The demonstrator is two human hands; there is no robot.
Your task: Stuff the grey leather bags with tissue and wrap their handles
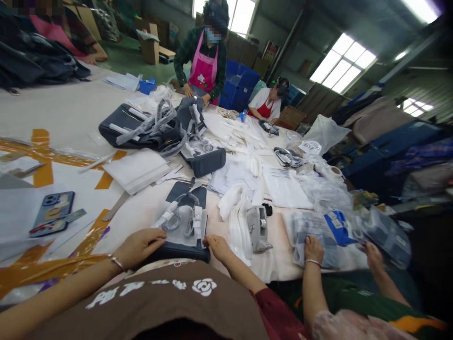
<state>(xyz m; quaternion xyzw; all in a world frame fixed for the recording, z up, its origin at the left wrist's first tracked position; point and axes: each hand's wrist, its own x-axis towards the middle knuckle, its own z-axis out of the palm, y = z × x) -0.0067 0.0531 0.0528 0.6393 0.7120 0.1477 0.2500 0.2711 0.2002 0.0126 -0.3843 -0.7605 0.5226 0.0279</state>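
Right in front of me a dark navy handbag (177,252) lies on the table, its handles wrapped in clear plastic and a whitish sheet (184,233) over its upper side. At its left edge, my left hand (148,242) is closed, thumb and fingers pinching the side. My right hand (217,246) grips the opposite edge, fingertips closed on it. Just right of the bag are a strip of white wrapping (237,222) and a grey tape dispenser (258,229). Exactly what lies under my fingertips is partly hidden.
A co-worker's hands (313,250) handle a plastic-wrapped item at right, near a blue box (338,227). More dark bags (141,125) and white paper sheets (136,169) lie ahead. A phone (53,213) rests at left among orange tape. Another person stands across the table.
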